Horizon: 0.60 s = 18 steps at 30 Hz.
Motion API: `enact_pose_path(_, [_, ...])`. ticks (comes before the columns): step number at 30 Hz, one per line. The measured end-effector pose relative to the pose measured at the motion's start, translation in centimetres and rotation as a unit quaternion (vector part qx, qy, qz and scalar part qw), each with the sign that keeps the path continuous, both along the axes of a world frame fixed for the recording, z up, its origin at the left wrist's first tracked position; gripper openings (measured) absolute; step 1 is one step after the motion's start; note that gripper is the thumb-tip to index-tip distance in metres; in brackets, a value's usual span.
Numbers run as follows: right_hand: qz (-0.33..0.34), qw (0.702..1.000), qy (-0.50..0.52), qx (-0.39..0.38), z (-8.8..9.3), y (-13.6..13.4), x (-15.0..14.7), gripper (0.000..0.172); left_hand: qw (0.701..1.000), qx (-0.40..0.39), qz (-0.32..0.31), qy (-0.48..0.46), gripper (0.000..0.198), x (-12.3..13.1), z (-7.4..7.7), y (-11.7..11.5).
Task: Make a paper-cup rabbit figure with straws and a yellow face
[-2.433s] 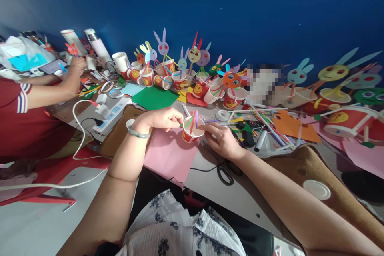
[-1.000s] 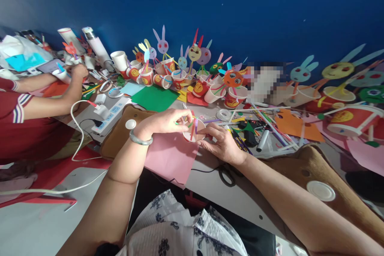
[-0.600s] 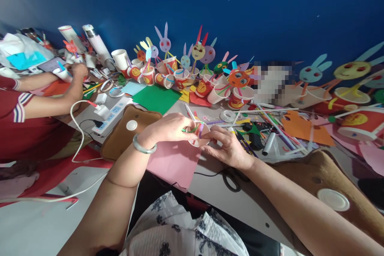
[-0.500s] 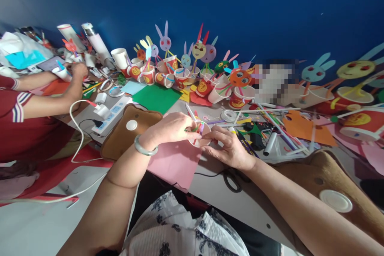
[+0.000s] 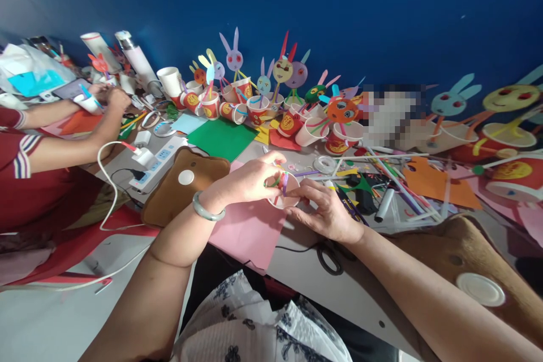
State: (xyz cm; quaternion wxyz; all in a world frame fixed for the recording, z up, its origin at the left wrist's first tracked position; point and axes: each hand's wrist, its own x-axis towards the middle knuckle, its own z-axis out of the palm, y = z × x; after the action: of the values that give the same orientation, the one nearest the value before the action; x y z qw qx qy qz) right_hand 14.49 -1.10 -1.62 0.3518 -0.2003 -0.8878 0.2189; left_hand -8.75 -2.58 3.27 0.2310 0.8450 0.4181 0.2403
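Between my hands is a paper cup (image 5: 280, 202), its open mouth facing up toward me. Coloured strips (image 5: 285, 184), among them purple, stand in it, partly hidden by my fingers. My left hand (image 5: 257, 178), with a pale bangle at the wrist, has its thumb and fingers closed on these strips at the cup's mouth. On the other side, my right hand (image 5: 324, 212) grips the cup's rim between thumb and fingers. Pink paper (image 5: 248, 232) lies beneath the cup and my left wrist.
Paper rabbit figures in cups (image 5: 257, 103) line the blue wall. Green paper (image 5: 223, 138), a brown cushion (image 5: 186, 184) and a power strip (image 5: 159, 164) lie leftward. Straws (image 5: 396, 178), a marker (image 5: 384, 203) and another cushion (image 5: 462, 254) are rightward. A co-worker's arms (image 5: 80, 144) reach over the table.
My left hand has lifted its fingers slightly at the cup's mouth, and more of the purple strip shows. My right hand stays on the rim. The co-worker's hand has shifted slightly.
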Motion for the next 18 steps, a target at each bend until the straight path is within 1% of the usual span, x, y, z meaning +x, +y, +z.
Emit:
enact_pose_path(3, [0.0,1.0,0.004,0.006,-0.14,-0.07,-0.01,0.019,1.0,0.01,0.005,0.005,0.008,-0.02,0.04,-0.06])
enact_pose_path(9, [-0.007,1.0,0.0,0.008,-0.11,-0.11,-0.05,0.019,0.999,0.045,0.0,0.002,0.007,0.07,-0.33,-0.06])
enact_pose_path(18, [-0.014,1.0,0.004,0.011,-0.03,-0.12,-0.1,0.018,0.999,0.038,0.01,0.0,0.011,0.28,-0.13,-0.26])
